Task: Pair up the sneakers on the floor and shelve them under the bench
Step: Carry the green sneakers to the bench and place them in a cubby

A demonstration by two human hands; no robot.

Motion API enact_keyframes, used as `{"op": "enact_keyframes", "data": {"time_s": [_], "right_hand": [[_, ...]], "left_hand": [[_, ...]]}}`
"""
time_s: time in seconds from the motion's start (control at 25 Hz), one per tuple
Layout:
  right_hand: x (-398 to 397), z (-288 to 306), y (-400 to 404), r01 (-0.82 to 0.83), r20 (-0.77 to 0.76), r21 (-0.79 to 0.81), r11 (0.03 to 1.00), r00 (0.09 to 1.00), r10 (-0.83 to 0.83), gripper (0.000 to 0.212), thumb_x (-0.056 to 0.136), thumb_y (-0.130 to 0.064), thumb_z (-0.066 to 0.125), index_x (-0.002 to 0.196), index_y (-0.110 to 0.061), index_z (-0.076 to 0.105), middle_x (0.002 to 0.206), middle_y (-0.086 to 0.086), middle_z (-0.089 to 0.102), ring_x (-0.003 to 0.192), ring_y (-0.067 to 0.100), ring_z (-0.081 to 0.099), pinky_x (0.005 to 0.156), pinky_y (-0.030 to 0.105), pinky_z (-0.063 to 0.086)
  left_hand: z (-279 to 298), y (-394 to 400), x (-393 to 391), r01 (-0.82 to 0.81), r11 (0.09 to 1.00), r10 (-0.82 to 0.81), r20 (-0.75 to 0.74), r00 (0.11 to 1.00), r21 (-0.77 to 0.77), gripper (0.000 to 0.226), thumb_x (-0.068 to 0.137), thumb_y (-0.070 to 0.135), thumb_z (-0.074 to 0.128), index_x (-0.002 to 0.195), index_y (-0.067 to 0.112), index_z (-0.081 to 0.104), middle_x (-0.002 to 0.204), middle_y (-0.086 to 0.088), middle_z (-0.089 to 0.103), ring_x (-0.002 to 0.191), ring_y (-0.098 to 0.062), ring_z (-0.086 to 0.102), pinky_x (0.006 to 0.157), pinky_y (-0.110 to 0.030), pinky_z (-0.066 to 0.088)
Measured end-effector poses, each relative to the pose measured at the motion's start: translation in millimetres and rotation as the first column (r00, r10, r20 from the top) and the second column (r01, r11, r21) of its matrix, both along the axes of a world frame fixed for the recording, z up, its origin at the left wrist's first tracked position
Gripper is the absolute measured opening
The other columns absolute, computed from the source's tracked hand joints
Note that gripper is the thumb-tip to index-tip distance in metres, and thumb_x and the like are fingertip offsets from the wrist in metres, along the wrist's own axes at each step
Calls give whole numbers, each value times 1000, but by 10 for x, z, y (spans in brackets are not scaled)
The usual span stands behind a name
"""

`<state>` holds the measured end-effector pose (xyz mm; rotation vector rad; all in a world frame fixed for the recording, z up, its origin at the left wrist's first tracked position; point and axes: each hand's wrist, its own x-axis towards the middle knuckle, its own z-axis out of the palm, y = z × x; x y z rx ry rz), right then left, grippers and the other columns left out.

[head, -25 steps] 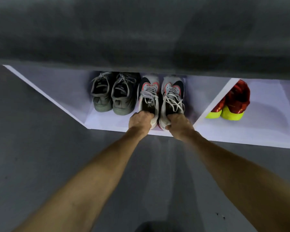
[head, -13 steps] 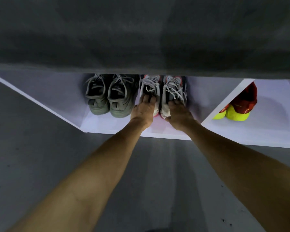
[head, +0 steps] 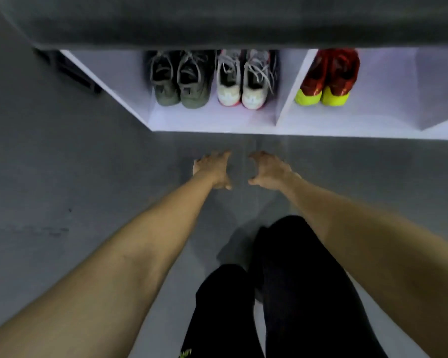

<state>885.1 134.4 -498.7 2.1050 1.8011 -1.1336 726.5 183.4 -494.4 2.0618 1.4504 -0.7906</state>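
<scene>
Floor (head: 62,177): smooth grey; bare to the left of the arms and in the strip between the hands and the shelf lip.
Desk (head: 217,21): dark grey top across the upper frame, blurred; its front edge overhangs the shelf and hides the sneaker toes.
Shelf (head: 204,122): white, flat panels, square edges; slanted left wall; a divider (head: 292,91) splits it into two bays; the left bay has free room left of the green pair.
Green pair (head: 179,83): olive, pale laces, heels out, side by side in the left bay.
White pair (head: 242,83): white heels with red trim, grey laces, touching each other, just right of the green pair, near the divider.
Red pair (head: 329,78): glossy red uppers, yellow-green heels, in the right bay beside the divider; open room to their right.
Left hand (head: 212,170): over the floor, apart from the shelf; fingers loosely curved, holding nothing.
Right hand (head: 269,170): beside the left, a narrow gap between; fingers loosely curved, holding nothing.
Legs (head: 282,293): black fabric, lower centre.
</scene>
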Motion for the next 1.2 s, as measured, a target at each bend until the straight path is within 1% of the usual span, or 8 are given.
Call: {"op": "enact_keyframes", "data": {"time_s": [0.08,0.16,0.4,0.48,0.68,0.8,0.96,1.2], "right_hand": [[-79,402,-343,-14,-40,-135,991,999,9,78,77,-33,76,143,-22,37,144,7,45,130,30,46,107,45,40],[-138,858,-536,-28,-62,-189,982,998,16,81,77,-34,76,146,-21,34,147,7,42,134,29,43,109,42,39],[-223,2805,-534,-76,-84,-136,988,994,65,75,79,-36,74,143,-24,37,147,6,43,133,28,43,106,41,41],[-221,3343,-476,-103,-96,-108,989,991,93,74,79,-37,73,143,-23,38,148,5,42,136,26,40,108,40,40],[-344,4460,-288,-239,-77,-57,969,969,234,82,77,-44,73,145,-20,35,149,5,41,137,26,39,108,42,39],[-553,4782,-134,-326,-79,10,945,942,326,75,75,-43,75,140,-18,44,143,7,49,131,27,46,107,39,41],[-1034,5043,125,-460,-76,53,886,883,463,65,78,-35,72,136,-20,47,139,6,52,127,26,50,104,38,42],[-1874,5194,516,-577,-135,39,816,806,576,65,78,-32,69,138,-28,44,135,6,53,117,28,56,94,37,49]], "left_hand": [[412,-340,-109,1,997,-5,-51,999,-73,99,65,52,81,147,30,29,146,-3,39,130,-31,46,101,-47,39],[862,-577,-204,-3,997,0,-42,999,-83,96,65,57,77,145,30,31,141,-3,44,126,-31,49,99,-46,39],[2820,-773,-479,-69,988,69,-8,998,-135,93,66,64,71,144,31,32,145,-3,40,128,-28,45,101,-45,35],[3342,-795,-541,-114,984,117,12,993,-136,91,68,63,70,144,30,33,146,-2,40,128,-28,46,100,-45,35],[4540,-776,-792,-319,945,324,79,943,-70,88,69,63,72,142,31,36,145,0,41,127,-27,48,101,-44,40],[4887,-788,-1024,-479,875,484,103,869,-67,89,65,65,73,141,34,36,144,2,42,124,-26,51,101,-45,41],[5139,-859,-1466,-679,733,676,146,722,-32,89,65,62,75,141,35,36,146,1,40,129,-25,47,105,-46,38],[5250,-847,-2255,-825,564,816,177,551,-33,94,64,66,74,142,32,35,145,-1,40,130,-27,45,108,-48,35]]}}
